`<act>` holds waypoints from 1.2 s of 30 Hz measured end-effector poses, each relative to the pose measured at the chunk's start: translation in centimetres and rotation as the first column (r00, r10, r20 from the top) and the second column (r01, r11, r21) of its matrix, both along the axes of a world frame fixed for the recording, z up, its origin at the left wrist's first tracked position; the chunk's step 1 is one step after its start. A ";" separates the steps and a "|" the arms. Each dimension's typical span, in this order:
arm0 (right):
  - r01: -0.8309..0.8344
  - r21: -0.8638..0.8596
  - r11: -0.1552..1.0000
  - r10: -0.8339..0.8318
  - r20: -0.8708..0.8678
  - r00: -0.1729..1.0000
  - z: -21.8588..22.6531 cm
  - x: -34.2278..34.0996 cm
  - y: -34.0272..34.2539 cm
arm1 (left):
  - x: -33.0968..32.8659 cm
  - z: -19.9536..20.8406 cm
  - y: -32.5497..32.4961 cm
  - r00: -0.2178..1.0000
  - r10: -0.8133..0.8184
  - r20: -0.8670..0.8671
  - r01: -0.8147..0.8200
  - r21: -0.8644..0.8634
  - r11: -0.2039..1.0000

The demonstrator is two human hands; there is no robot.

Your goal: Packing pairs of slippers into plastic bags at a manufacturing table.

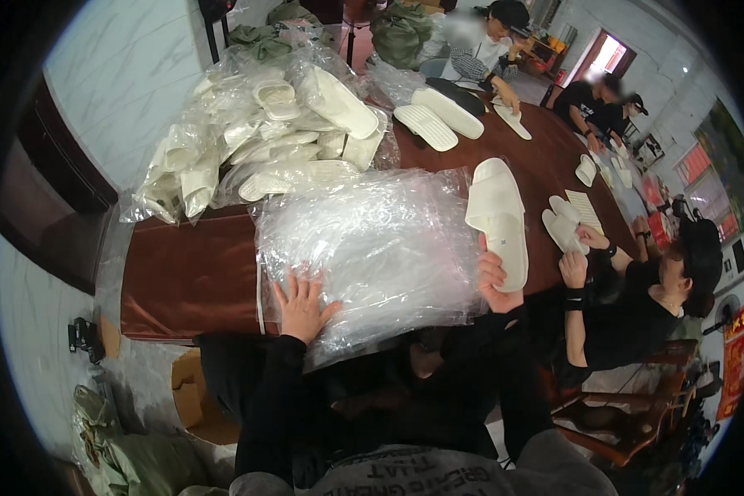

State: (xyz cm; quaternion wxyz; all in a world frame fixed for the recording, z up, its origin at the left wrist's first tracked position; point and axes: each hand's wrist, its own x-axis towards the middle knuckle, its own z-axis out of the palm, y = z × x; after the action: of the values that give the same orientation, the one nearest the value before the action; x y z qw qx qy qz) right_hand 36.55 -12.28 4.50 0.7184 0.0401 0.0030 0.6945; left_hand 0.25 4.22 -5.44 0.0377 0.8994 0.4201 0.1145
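My left hand [304,306] lies flat with fingers spread on a stack of clear plastic bags [380,248] at the near edge of the table. In my right hand [496,281] is a white slipper [499,219], gripped by its side near the heel and held up over the right edge of the bags. Its toe strap points away from me. Whether it is one slipper or two pressed together, I cannot tell. Beyond the bags lies a heap of white slippers in clear bags [281,132].
The table has a brown-red cover [190,273]. Loose white slippers [426,126] lie at its far side. At my right a co-worker [636,306] handles white slippers [564,223]; other people sit farther along. A cardboard box [198,397] and green sacks [140,455] are on the floor at left.
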 end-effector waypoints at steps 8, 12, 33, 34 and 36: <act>0.035 -0.025 0.999 -0.031 0.148 0.989 2.2 7.1 0.7 | 0.2 -0.4 -0.5 0.999 0.010 0.048 -0.009 -0.030 0.999; -0.002 0.049 0.999 -0.005 0.151 0.988 2.2 5.8 1.0 | 0.3 -0.2 -0.5 0.999 0.010 0.052 -0.009 -0.016 1.000; 0.031 -0.326 0.945 0.050 0.238 0.970 -6.4 13.5 1.7 | 1.9 0.1 -0.2 0.998 -0.038 -0.051 0.035 -0.063 0.997; 0.005 -0.364 0.931 0.077 0.210 0.975 -7.1 13.2 2.4 | 1.5 0.1 -0.2 0.998 -0.027 -0.060 0.024 -0.063 0.998; 0.497 -0.554 0.668 -0.130 0.571 0.811 -8.4 11.9 4.3 | 1.5 0.5 -0.4 0.997 -0.018 -0.081 0.008 -0.117 0.993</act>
State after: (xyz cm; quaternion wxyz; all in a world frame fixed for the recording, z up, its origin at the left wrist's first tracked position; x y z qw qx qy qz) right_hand 48.44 -7.98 -3.89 0.7702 -0.4016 0.0699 0.4906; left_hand 1.75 3.83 -4.91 0.0738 0.9023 0.4214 0.0524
